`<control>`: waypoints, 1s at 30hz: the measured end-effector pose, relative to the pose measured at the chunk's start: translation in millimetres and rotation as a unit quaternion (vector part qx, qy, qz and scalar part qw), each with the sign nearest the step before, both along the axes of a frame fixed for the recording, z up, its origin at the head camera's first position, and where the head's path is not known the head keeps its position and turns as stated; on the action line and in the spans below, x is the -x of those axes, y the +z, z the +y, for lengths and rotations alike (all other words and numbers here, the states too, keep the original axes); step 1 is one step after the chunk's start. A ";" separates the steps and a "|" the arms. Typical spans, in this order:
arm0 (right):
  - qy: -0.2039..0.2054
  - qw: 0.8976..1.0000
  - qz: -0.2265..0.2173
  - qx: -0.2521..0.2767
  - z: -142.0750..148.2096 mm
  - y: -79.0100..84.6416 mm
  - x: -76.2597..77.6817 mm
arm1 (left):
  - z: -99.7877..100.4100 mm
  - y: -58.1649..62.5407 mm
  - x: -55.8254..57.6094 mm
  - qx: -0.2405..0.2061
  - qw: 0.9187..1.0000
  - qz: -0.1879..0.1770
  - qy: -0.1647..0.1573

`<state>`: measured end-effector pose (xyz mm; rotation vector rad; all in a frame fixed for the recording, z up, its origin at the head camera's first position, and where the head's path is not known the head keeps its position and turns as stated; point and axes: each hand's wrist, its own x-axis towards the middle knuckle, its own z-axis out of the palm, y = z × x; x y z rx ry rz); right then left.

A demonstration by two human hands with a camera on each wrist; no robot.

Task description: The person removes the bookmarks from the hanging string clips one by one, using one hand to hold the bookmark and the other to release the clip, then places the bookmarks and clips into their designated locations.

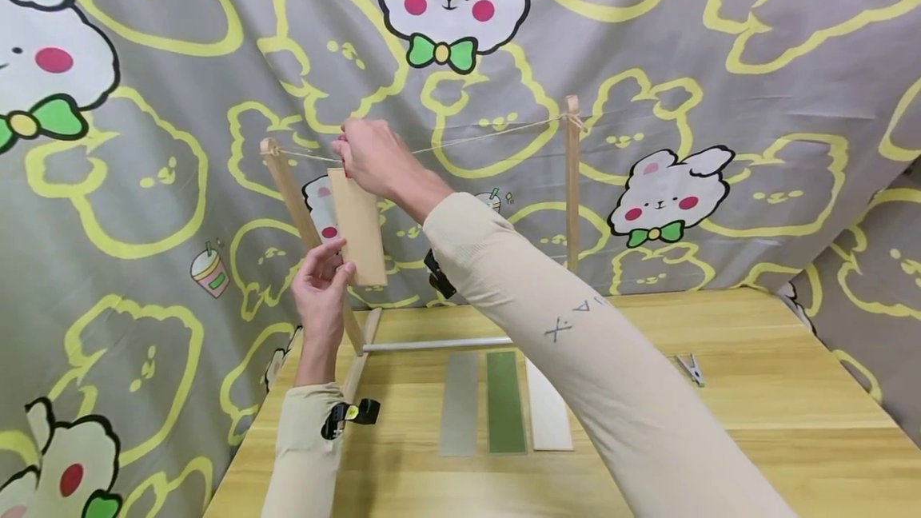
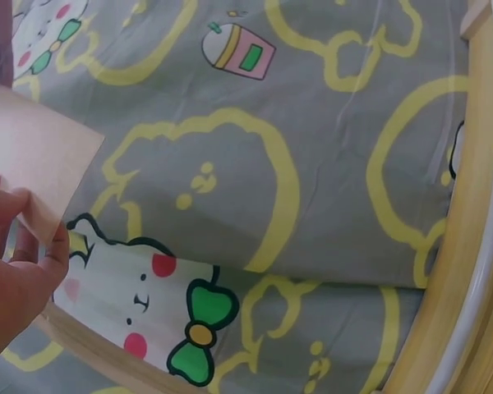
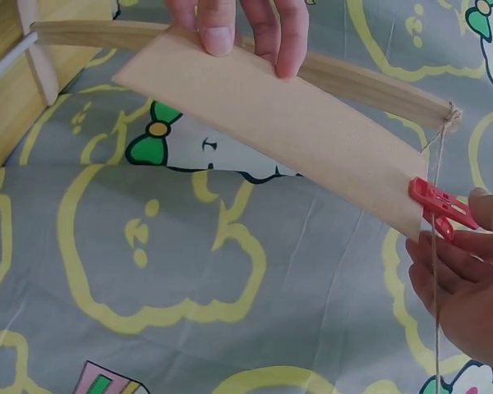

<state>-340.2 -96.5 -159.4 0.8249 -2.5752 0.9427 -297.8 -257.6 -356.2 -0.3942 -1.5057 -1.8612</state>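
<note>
A pale tan rectangular strip (image 1: 363, 238) hangs nearly upright at the left part of a string (image 1: 489, 134) tied between two wooden posts. My left hand (image 1: 320, 282) pinches the strip's lower left edge between thumb and fingers. At its top end, my right hand (image 1: 377, 158) holds a red clothespin (image 3: 431, 201) by its handles. In the right wrist view the clothespin's tip overlaps the strip's top edge, close by the string. From the head view, the right hand hides most of the clothespin.
A left post (image 1: 291, 194) and a right post (image 1: 572, 190) carry the string; a white rod (image 1: 432, 344) runs low between them. On the wooden table lie a grey strip (image 1: 459, 406), a green strip (image 1: 507, 402), a white strip (image 1: 550, 414) and a grey clothespin (image 1: 692, 370). Patterned cloth hangs behind.
</note>
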 end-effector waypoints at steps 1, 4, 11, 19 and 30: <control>0.000 1.000 -0.001 -0.002 -1.0 0.8 -0.2 | -0.2 -0.2 -0.3 -0.002 1.000 0.000 0.000; -0.001 1.000 0.002 -0.004 -2.6 1.7 0.1 | -1.3 -1.1 -0.4 -0.005 1.000 0.000 0.000; -0.001 1.000 -0.006 0.021 -3.3 2.6 0.1 | -3.2 -1.1 -1.3 -0.002 1.000 -0.007 0.005; 0.005 0.999 -0.006 0.039 -7.2 6.9 -3.5 | -6.5 -1.2 -1.0 -0.016 1.000 0.002 -0.004; 0.017 0.996 0.033 0.083 -5.0 10.2 -2.4 | -7.6 -1.2 -2.0 -0.015 1.000 0.000 -0.009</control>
